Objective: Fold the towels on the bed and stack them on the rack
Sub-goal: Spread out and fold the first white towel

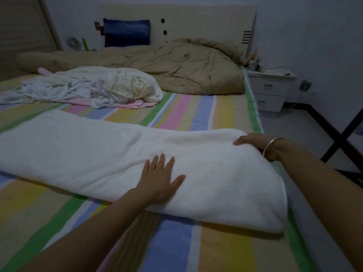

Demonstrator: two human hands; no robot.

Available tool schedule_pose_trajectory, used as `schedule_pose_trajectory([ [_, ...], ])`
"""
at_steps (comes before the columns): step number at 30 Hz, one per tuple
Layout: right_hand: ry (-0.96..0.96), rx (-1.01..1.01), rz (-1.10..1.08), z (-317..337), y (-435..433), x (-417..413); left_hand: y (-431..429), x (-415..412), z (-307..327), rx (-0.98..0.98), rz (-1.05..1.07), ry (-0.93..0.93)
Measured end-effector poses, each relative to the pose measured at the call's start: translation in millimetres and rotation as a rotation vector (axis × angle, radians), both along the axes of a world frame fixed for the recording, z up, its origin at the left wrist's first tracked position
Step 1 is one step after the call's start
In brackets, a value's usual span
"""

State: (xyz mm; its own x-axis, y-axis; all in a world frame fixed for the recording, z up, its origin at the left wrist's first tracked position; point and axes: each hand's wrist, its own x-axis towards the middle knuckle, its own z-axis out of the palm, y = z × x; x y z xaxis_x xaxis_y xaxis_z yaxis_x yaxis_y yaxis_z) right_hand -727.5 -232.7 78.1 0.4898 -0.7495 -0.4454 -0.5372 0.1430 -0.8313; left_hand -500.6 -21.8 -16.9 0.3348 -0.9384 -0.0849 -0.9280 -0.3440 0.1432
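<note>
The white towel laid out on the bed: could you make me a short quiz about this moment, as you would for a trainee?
1. True or false: the left hand lies flat, fingers spread, on the white towel.
2. Which part of that towel does the right hand grip? A) its right end B) its left end C) its middle
3. Fill the gap: the heap of unfolded towels lies between the white towel and the bunched tan ____.
Key: 1 true; 2 A; 3 quilt.
</note>
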Motion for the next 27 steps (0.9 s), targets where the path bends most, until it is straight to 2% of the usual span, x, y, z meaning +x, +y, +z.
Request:
schedule_pose_trajectory([
  [2, -0.05, -0.127, -0.011, 9, -10, -1, -6, -3, 6, -0.078, 0.004, 0.046],
  [4, -0.001, -0.164, 0.012, 11, -14, 0, -11, -8, 9, -0.122, -0.013, 0.066],
  [9, 0.181, 0.1, 0.072, -13, -14, 1, -14, -27, -15, -0.05, -0.052, -0.054],
  [15, 0.198, 0.175, 0.083, -19, -15, -4, -19, -25, -11, 0.002, -0.037, -0.062],
  [18, 0.16, 0.134, 0.058, -16, -25, -8, -22, -26, -8, 0.029, -0.027, -0.053],
  [21, 0.151, -0.039, -0.011, -16, -41, -9, -26, -29, -6, 0.02, -0.01, -0.043],
  [25, 0.387, -0.708, -0.439, -28, -48, -15, -30, -39, -7, 0.039, 0.022, -0.044],
  [27, 0.346, -0.901, -0.358, -38, -24, -6, -35, -45, -7, 0.022, 0.033, -0.038],
])
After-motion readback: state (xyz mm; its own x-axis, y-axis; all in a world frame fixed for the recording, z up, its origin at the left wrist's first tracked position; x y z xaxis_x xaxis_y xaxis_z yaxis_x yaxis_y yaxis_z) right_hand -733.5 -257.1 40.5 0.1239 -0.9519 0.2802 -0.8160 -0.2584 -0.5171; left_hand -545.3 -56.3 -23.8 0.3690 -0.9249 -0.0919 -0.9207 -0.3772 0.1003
